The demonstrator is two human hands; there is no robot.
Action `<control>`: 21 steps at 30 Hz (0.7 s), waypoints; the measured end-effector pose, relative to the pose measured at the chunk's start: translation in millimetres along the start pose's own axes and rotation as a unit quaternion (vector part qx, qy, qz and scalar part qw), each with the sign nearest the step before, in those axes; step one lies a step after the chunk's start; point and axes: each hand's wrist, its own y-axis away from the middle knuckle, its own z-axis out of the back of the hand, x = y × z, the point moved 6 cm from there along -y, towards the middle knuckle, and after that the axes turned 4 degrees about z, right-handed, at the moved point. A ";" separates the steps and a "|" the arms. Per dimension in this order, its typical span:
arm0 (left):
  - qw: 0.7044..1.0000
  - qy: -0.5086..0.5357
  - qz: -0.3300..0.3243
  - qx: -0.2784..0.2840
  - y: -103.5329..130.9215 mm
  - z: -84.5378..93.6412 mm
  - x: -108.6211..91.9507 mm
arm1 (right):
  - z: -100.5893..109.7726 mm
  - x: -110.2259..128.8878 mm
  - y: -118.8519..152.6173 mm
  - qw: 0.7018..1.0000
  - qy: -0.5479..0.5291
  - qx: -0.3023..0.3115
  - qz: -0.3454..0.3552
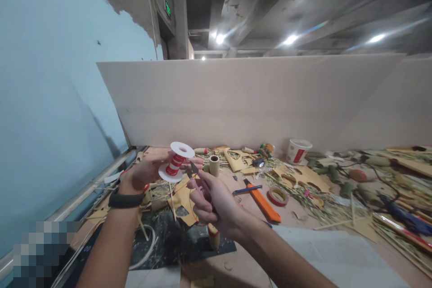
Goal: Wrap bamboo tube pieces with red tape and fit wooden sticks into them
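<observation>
My left hand point(148, 171) is closed around a white-flanged spool of red cord point(176, 164), tilted above the cluttered table. Just right of the spool, my right hand point(212, 200) grips a small tool with a dark pointed metal tip point(194, 168) and what looks like a pink handle. My fingers hide most of that tool, so its kind is unclear. A thin reddish strand point(193, 202) hangs in a loop by the right fingers. Below this hand, a short bamboo piece with a red top point(213, 236) stands on a black mat point(189, 245).
An orange utility knife point(263, 202), a dark blue pen point(248, 190), a roll of tape point(277, 196) and a white paper cup point(298, 150) lie or stand to the right. Straw, cut cardboard point(300, 177) and bamboo pieces surround them. A pale partition point(263, 103) rises behind; a blue wall point(67, 99) bounds the left.
</observation>
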 end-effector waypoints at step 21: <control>0.999 -0.004 0.024 0.029 -3.4 -5.1 9.6 | 1.3 0.5 -4.5 0.999 0.002 -0.049 0.011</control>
